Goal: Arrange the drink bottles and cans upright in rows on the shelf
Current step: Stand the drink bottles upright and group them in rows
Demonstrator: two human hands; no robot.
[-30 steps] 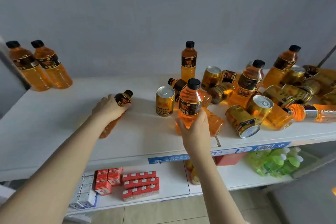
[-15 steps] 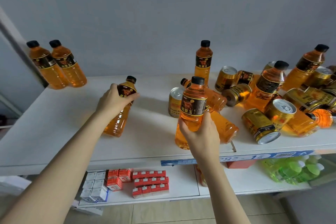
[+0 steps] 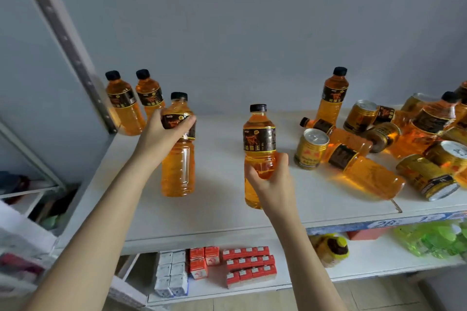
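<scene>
Early in the shelf tidy
Two bottles (image 3: 131, 106) stand at left; both hands grip one bottle each; the pile (image 3: 394, 149) at right remains unsorted

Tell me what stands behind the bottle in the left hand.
Two upright orange bottles stand behind the held bottle, against the wall by the shelf post. The left hand and held bottle cover the nearer one's lower part.

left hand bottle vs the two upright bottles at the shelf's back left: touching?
Cannot tell. In the head view the held bottle and left hand overlap the nearer of the two upright bottles, hiding any gap.
</scene>
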